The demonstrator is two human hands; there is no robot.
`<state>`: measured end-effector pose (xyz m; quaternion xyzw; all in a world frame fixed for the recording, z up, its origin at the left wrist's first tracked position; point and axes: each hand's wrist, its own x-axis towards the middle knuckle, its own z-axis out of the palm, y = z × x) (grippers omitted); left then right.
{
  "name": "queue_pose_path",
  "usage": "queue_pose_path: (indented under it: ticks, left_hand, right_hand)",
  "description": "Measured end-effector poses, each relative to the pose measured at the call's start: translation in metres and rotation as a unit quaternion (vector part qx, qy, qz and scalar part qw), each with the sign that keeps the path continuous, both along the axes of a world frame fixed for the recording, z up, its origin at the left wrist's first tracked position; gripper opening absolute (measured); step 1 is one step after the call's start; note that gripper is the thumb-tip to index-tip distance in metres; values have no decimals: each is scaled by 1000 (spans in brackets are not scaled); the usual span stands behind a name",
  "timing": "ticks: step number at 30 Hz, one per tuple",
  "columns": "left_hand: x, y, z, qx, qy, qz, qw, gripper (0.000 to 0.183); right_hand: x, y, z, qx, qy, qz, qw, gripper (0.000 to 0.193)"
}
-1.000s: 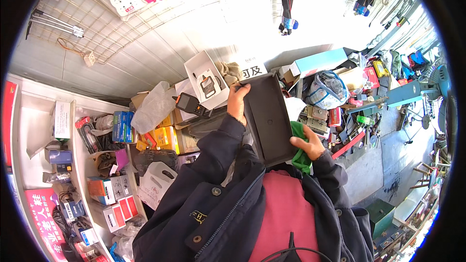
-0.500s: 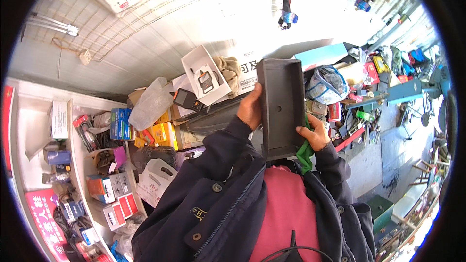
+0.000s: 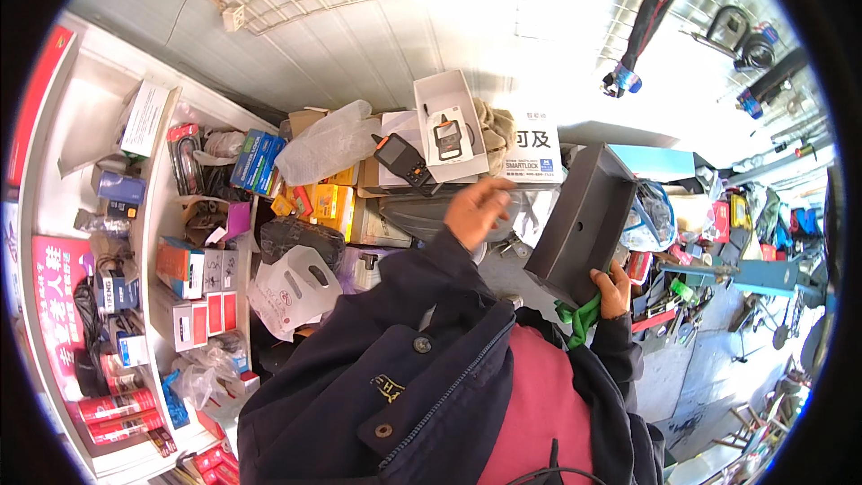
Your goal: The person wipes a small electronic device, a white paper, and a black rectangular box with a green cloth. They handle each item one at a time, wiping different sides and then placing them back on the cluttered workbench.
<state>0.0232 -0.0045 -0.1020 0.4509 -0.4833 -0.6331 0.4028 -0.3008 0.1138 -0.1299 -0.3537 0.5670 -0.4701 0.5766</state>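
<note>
My right hand (image 3: 612, 291) grips the lower right edge of a long, dark, shallow box (image 3: 584, 226), tilted with its inside showing and a small round hole in its floor. A green cloth (image 3: 579, 319) hangs below that hand, by the box's lower end; whether the fingers hold it too, I cannot tell. Apart from the box, my left hand (image 3: 479, 214) reaches out to its left with fingers extended and nothing in them. Beyond my left hand are a white open box (image 3: 467, 94) with a device pictured on a card inside, and a black handheld device (image 3: 401, 162) with orange marks.
Left of me stands a white shelf unit (image 3: 166, 171) full of boxes. A white plastic bag (image 3: 294, 292) and yellow boxes (image 3: 328, 207) lie beside it. A large printed carton (image 3: 530, 153) stands at the back. Tools and a teal metal machine (image 3: 754, 274) are at the right.
My left hand has let go of the dark box and moved away from it. The box has shifted right and tilted in my right hand. The view has turned left.
</note>
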Motion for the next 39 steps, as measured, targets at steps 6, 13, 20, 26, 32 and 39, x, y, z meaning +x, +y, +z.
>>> queue_pose_path:
  ticks: [6,13,20,26,32,39]
  left_hand:
    - [93,-105,16,-116,-233,37,965,23]
    - [106,-196,-2,-209,-532,-276,773,52]
    - [90,-224,-13,-296,-542,-422,664,59]
    - [110,-245,-7,-367,-451,-398,710,28]
    - [145,-261,36,-203,-370,-325,846,20]
    - [88,-255,80,-473,-225,-79,848,19]
  right_hand:
    - [9,-14,-5,14,-10,-4,1000,39]
    - [22,-31,-4,16,18,-23,999,40]
    - [34,-36,2,49,37,-69,996,43]
    - [50,-34,1,61,16,-135,989,40]
    - [54,-23,-6,43,-29,-189,981,40]
    - [39,-19,-13,57,-11,-227,972,42]
